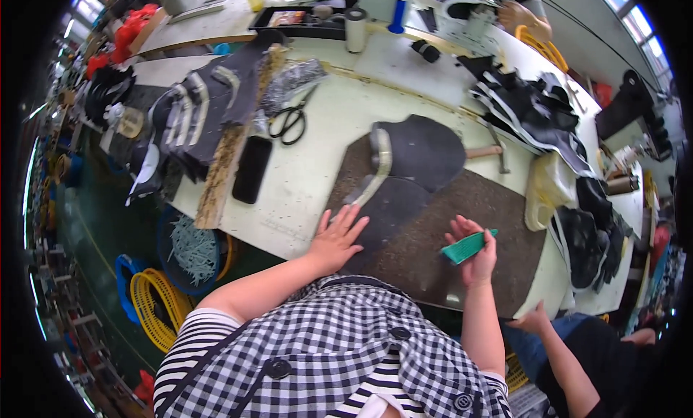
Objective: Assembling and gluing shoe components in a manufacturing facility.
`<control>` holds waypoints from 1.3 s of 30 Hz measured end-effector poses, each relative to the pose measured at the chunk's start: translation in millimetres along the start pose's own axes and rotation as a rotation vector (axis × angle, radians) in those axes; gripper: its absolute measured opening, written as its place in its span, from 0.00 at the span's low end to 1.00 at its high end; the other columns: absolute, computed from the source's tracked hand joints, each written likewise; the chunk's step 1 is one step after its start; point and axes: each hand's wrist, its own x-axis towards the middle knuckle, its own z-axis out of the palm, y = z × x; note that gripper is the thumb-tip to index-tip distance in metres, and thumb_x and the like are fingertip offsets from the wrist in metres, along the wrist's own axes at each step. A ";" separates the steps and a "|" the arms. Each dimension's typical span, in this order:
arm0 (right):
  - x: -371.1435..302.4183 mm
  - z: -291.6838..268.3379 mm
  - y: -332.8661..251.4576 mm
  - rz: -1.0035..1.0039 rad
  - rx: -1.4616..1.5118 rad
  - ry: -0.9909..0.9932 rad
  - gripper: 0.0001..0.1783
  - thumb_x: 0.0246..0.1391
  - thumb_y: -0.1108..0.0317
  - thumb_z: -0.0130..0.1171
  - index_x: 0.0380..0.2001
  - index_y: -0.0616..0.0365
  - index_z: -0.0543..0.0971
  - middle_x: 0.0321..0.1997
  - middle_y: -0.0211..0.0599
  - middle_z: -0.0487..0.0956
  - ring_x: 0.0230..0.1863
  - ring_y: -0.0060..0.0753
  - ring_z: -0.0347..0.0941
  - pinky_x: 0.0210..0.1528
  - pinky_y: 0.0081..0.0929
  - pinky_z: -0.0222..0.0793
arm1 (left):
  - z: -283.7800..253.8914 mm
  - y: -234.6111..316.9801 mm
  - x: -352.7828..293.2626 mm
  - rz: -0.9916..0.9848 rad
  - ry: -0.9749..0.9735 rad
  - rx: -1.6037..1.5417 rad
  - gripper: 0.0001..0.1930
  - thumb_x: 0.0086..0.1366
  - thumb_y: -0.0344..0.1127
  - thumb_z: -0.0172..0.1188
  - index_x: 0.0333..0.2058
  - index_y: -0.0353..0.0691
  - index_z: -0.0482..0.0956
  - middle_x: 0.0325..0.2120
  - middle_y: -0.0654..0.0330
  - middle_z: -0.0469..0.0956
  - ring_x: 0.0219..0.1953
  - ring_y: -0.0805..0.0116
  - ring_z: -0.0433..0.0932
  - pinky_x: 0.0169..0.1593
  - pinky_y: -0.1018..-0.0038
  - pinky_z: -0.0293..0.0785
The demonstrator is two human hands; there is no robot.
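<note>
Dark grey cut pieces of shoe material (422, 154) lie on a brown board (498, 209) in front of me. A pale curved strip (382, 162) runs along their left edge. My left hand (338, 237) rests with fingers spread at the pieces' lower left edge, just below the strip's end. My right hand (476, 255) is closed around a flat green bar (464, 247), raised over the board to the right of the pieces. The bar's exact kind is not clear. Beyond the pieces, a hammer (499, 149) with a wooden handle lies partly hidden by them.
Left of the board are a black phone (253, 170), black scissors (291, 122), a long rough strip (224, 169) and stacked grey pieces (195, 115). Black shoe parts (534, 115) pile up at right. A co-worker's hand (533, 321) is near the lower right table edge.
</note>
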 end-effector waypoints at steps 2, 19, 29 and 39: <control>-11.4 -35.5 -41.5 -0.190 -0.184 0.147 0.27 0.64 0.52 0.33 0.48 0.61 0.73 0.48 0.44 0.75 0.43 0.37 0.74 0.44 0.38 0.73 | 5.1 2.7 -10.0 -0.018 -0.080 -0.095 0.48 0.53 0.62 0.58 0.67 0.49 0.47 0.68 0.51 0.36 0.70 0.54 0.36 0.67 0.51 0.30; 41.5 -89.3 -179.7 -0.945 -1.304 1.014 0.09 0.51 0.73 0.58 0.37 0.53 0.75 0.30 0.40 0.79 0.32 0.40 0.77 0.36 0.32 0.70 | -39.6 -12.0 32.1 -0.381 0.002 -0.940 0.20 0.66 0.38 0.53 0.55 0.37 0.67 0.29 0.60 0.79 0.29 0.69 0.77 0.37 0.74 0.73; 72.1 -142.1 -160.3 -0.894 -0.974 0.976 0.10 0.48 0.71 0.63 0.34 0.63 0.78 0.30 0.37 0.79 0.28 0.28 0.75 0.33 0.28 0.71 | -69.6 -92.4 176.1 -0.668 0.343 -1.121 0.15 0.66 0.42 0.53 0.46 0.39 0.74 0.37 0.65 0.74 0.40 0.74 0.71 0.42 0.72 0.68; 76.3 12.2 -95.5 -0.248 -0.163 0.338 0.19 0.53 0.71 0.58 0.49 0.61 0.70 0.43 0.39 0.75 0.42 0.33 0.75 0.43 0.33 0.76 | -105.5 -112.7 209.5 -0.747 -0.076 -1.350 0.14 0.59 0.42 0.64 0.35 0.36 0.77 0.30 0.60 0.78 0.32 0.71 0.78 0.37 0.76 0.76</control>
